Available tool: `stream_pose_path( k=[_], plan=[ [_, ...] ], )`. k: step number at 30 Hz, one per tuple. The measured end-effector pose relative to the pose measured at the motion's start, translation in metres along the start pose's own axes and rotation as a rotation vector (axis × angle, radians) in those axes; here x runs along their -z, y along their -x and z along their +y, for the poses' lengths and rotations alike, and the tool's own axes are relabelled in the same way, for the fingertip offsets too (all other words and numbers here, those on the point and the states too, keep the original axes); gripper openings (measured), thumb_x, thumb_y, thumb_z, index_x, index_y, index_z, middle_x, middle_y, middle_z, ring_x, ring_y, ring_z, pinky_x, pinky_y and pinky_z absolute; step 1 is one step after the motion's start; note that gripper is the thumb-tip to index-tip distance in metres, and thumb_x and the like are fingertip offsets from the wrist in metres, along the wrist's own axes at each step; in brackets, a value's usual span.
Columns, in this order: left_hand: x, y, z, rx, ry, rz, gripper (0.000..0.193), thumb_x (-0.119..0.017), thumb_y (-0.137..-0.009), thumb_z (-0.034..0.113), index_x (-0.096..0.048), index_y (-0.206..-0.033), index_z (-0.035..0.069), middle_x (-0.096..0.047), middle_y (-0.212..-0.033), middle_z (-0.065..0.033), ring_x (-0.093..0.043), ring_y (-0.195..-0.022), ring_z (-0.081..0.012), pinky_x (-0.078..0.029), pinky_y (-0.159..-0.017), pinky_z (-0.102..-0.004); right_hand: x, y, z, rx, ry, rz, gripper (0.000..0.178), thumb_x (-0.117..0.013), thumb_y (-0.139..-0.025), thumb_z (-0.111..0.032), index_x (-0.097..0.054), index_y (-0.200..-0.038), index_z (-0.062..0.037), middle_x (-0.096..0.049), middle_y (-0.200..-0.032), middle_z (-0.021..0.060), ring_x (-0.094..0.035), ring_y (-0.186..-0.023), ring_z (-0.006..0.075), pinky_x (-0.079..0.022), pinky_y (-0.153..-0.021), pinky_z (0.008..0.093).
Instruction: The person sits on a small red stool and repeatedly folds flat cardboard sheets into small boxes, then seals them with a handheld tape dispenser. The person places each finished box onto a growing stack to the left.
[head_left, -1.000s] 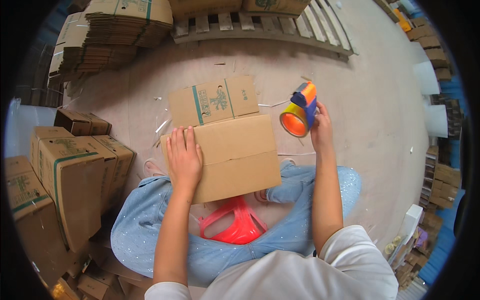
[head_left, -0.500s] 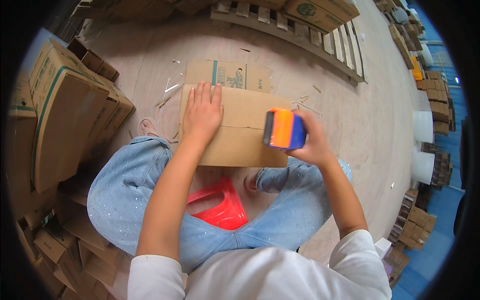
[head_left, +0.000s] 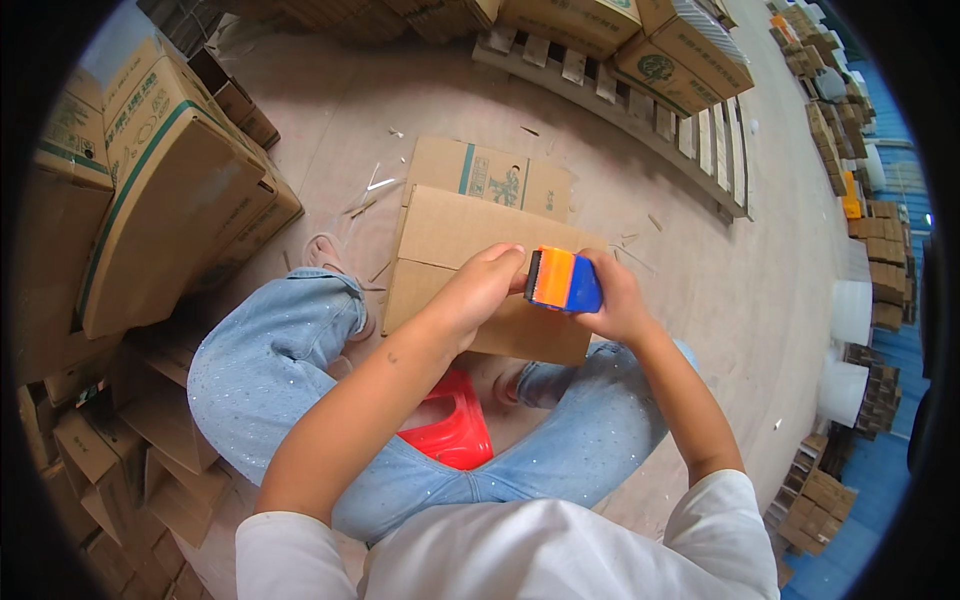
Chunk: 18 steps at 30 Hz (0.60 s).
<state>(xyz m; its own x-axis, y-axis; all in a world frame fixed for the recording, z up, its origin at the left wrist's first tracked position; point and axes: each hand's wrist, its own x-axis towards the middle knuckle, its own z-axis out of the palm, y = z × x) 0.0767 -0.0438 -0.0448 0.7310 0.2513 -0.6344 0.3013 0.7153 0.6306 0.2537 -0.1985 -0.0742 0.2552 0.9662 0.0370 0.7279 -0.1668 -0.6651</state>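
My right hand (head_left: 620,300) is closed around an orange and blue tape dispenser (head_left: 566,279), whose dark toothed edge faces left. Close to that edge is my left hand (head_left: 485,285), fingers curled and pressed together; whatever they pinch, if anything, is hidden. Both hands are above a brown cardboard box (head_left: 430,235) lying between my feet. A seam runs across its upper face. From its far side a printed flap or panel (head_left: 440,165) with a green stripe sticks out flat.
Large cartons (head_left: 170,210) stand at the left, with folded cardboard (head_left: 90,445) below them. A wooden pallet (head_left: 640,110) bearing cartons (head_left: 680,60) is at the far right. Scraps (head_left: 365,205) litter the floor. Between my legs shows a red plastic stool (head_left: 450,440).
My left hand has lifted from flat on the box and moved right, up to the dispenser, its fingers curling. The dispenser stays in my right hand. The whole view has shifted slightly.
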Motion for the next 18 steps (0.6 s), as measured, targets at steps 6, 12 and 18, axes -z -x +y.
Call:
stream_pose_path(
  k=[6, 12, 18],
  plan=[
    [0.021, -0.010, -0.009, -0.070, 0.117, -0.055, 0.035, -0.047, -0.096, 0.023, -0.053, -0.122, 0.001, -0.066, -0.104, -0.0110, -0.060, -0.101, -0.0180, -0.043, -0.094, -0.0321, 0.007, -0.010, -0.012, -0.029, 0.019, -0.090, 0.063, -0.074, -0.060, -0.019, -0.051, -0.117, -0.0078, -0.060, -0.105, 0.0164, -0.060, -0.095, 0.0353, -0.049, -0.082, 0.0400],
    [0.032, -0.025, -0.037, -0.031, 0.284, -0.056, 0.021, -0.060, -0.089, 0.015, -0.062, -0.105, 0.002, -0.066, -0.096, -0.0075, -0.061, -0.091, -0.0162, -0.045, -0.084, -0.0301, 0.004, -0.011, -0.017, 0.020, 0.091, -0.130, 0.065, -0.076, -0.062, -0.022, -0.050, -0.121, -0.0084, -0.059, -0.105, 0.0159, -0.059, -0.096, 0.0351, -0.049, -0.081, 0.0403],
    [0.047, -0.030, -0.043, 0.006, 0.337, 0.000, 0.020, -0.062, -0.088, 0.014, -0.062, -0.105, 0.002, -0.066, -0.098, -0.0079, -0.061, -0.089, -0.0161, -0.046, -0.081, -0.0288, 0.012, -0.024, -0.043, 0.043, 0.219, -0.221, 0.081, -0.074, -0.068, -0.036, -0.040, -0.139, -0.0178, -0.055, -0.095, 0.0138, -0.058, -0.085, 0.0334, -0.049, -0.074, 0.0407]
  ],
)
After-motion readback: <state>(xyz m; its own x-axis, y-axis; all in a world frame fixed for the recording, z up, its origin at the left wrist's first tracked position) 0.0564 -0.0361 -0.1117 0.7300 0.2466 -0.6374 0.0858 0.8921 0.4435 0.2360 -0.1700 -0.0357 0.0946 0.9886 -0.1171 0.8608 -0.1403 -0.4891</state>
